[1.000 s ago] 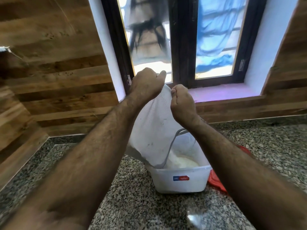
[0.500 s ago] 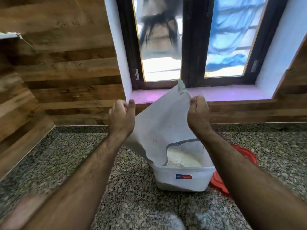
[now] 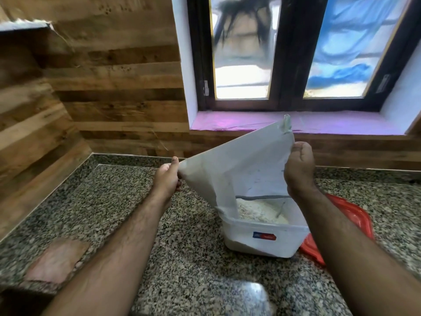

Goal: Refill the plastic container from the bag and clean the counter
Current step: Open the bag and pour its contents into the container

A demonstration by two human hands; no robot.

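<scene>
Holding the bag (image 3: 239,165) upside down over the plastic container (image 3: 262,238) with both hands. My left hand (image 3: 167,176) is pinched shut on the bag's lower left corner, thumb up along the edge. My right hand (image 3: 298,165) is closed in a loose fist on the bag's right edge, just below the upper corner, which sticks up as a small twisted tip.

Bag: white, limp, stretched taut between the two grips, sloping up from left to right. Its open mouth hangs down inside the container, touching the left part of the rim.

Container: translucent white, rectangular, open, standing on the counter (image 3: 193,258). Small blue and red label on the near wall. White powder (image 3: 262,210) heaped inside, the surface uneven, level well below the rim. Cannot tell whether any powder is falling from the bag.

Red lid (image 3: 350,215): lying flat on the counter just behind and to the right of the container, partly hidden by my right forearm.

Counter: speckled grey granite, with a bright glare patch near me. Wood-panelled wall on the left and at the back; window (image 3: 296,53) with a dark frame above a pink sill (image 3: 239,123).
</scene>
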